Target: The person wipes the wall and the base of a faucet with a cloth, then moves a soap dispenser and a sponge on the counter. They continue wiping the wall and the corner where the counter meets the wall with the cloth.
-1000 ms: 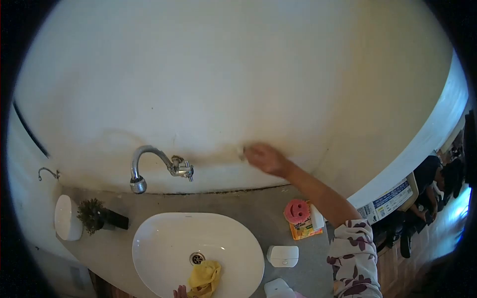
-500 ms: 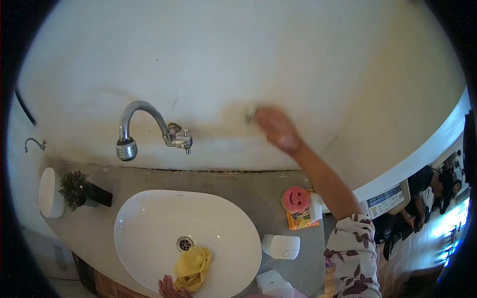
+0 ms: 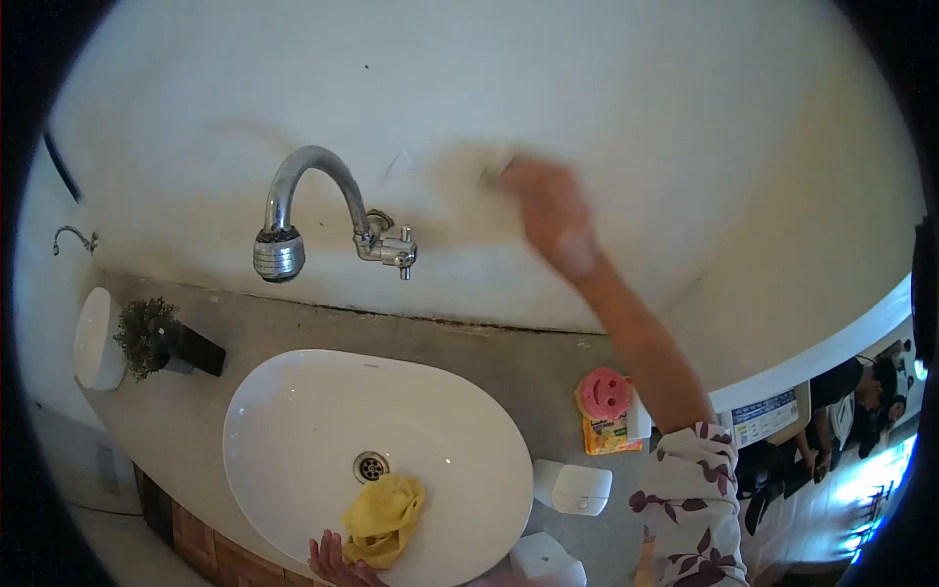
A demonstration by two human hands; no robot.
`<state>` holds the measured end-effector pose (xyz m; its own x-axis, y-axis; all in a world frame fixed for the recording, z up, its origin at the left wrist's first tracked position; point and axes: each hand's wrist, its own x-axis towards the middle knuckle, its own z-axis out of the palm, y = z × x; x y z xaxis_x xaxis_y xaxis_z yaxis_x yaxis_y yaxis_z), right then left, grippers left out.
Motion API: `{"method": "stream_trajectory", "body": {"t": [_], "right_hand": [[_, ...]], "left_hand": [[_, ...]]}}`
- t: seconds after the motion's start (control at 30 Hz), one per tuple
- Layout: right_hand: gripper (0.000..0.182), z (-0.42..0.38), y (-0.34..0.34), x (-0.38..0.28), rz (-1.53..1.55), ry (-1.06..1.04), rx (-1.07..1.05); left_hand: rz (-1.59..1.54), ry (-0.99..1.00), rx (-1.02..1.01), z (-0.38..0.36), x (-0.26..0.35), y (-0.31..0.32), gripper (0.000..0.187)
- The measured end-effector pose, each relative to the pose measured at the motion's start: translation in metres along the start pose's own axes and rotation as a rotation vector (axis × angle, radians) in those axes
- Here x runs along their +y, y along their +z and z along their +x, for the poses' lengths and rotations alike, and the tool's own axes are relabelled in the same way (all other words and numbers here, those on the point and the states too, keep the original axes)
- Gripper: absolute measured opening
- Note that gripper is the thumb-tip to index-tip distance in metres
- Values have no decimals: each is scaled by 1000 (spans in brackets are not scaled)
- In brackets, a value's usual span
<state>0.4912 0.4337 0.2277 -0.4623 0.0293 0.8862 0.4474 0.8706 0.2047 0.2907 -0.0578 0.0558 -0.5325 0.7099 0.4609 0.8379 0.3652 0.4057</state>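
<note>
Right fingers [image 3: 528,180] gripping blurred object [image 3: 494,177], higher than before

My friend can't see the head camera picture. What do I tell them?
A person's blurred right hand is raised by a pale wall, near a silver faucet. Below, the left hand is beside a yellow cloth in a white sink; a pink smiley sponge is to the right.

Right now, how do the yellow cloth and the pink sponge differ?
The yellow cloth is crumpled and irregular; the pink sponge is round with a smiley face. The cloth lies in the white basin, while the sponge rests on an orange packet. The cloth looks larger than the sponge. Each is one colour.
</note>
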Motion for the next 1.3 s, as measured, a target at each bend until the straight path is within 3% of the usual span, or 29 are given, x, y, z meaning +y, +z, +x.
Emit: {"method": "stream_trajectory", "body": {"t": [0.1, 0.13, 0.2, 0.27, 0.37, 0.43, 0.5, 0.57, 0.63, 0.73, 0.8, 0.83, 0.87, 0.9, 1.0, 1.1, 1.13, 1.2, 1.27, 1.3], "right_hand": [[28, -94, 47, -43, 154, -176, -487], [28, -97, 49, -45, 159, -175, -489], [28, -99, 49, -44, 134, -278, -705], [27, -58, 38, -34, -47, -421, -457], [24, 48, 0, -18, -21, 2, -58], [24, 62, 9, -18, 15, 12, 134], [24, 15, 39, -23, 43, -143, -49], [21, -52, 67, -49, 194, -61, -263], [19, -99, 75, -55, 131, -285, -535], [21, -79, 65, -58, 130, -202, -598], [25, -33, 51, -41, 20, -182, -256], [28, -3, 39, -37, 17, -29, -179], [16, 35, 25, -32, -21, -14, -58], [20, 68, 11, -35, -49, 14, 17], [23, 45, 35, -35, -69, -45, 38], [28, -30, 71, -51, 90, -241, -162], [26, -55, 78, -58, 152, -189, -228], [23, -67, 77, -67, 219, -135, -300], [20, -62, 72, -64, 158, -276, -521], [20, -56, 67, -62, 154, -278, -525]], "left_hand": [[2, 15, 10, 2, 4, -2, 49], [-11, -5, 8, 4, 7, -5, 48], [-18, -9, 9, 7, 15, -8, 48], [-29, -9, 16, 10, 14, -9, 48], [36, -16, -46, 3, 13, -12, 47], [19, -12, -37, 8, 15, -11, 46], [-24, 49, 1, 5, -1, -1, 46], [-53, 96, 2, 1, -2, -4, 45], [6, -17, -13, 7, 13, -10, 44], [-35, -29, -1, 5, 10, -9, 44], [-50, -23, 26, 8, 10, -7, 45], [-56, -23, 40, 7, 12, -6, 46], [-57, -30, 41, 4, 11, -4, 46], [-58, -34, 49, 1, 7, -2, 46], [-59, -34, 64, 3, 6, -2, 47], [-37, -58, 41, 1, 6, 0, 46], [-18, -74, 5, -1, 4, -2, 45], [-28, -78, 11, -2, 4, 0, 45], [-49, -79, 24, 2, 8, -2, 46], [-45, -73, 11, 4, 10, -4, 46]]}}
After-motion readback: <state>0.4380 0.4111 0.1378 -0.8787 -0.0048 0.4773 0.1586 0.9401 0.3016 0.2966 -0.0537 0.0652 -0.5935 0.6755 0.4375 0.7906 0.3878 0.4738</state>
